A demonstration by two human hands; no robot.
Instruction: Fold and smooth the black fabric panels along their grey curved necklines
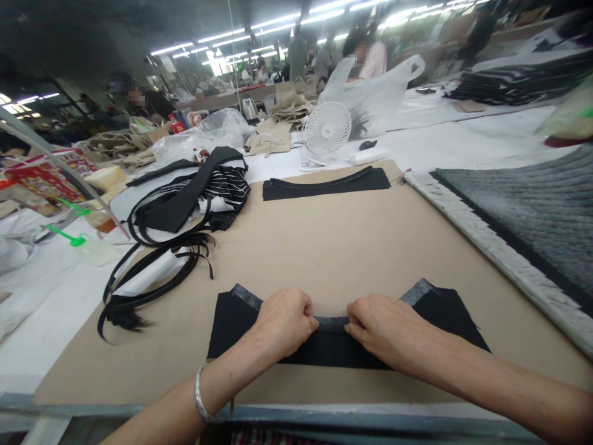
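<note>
While busy at the near edge of the brown sheet (259, 389), pinching with left hand (285, 322) and right hand (382, 324), thumbs against fingers, the grey strip (332, 322) on the curved far side of a black cloth (331, 353), laid flat along this same edge. Further, across the left edge, can see looped black straps (134, 303), then a heap of dark cloth (171, 210). Along the right edge, can notice a board (491, 245) with grey ribbed cloth (528, 207) upon it. By the far edge, can find a second black piece (324, 190), and beyond, a white fan (327, 128).
</note>
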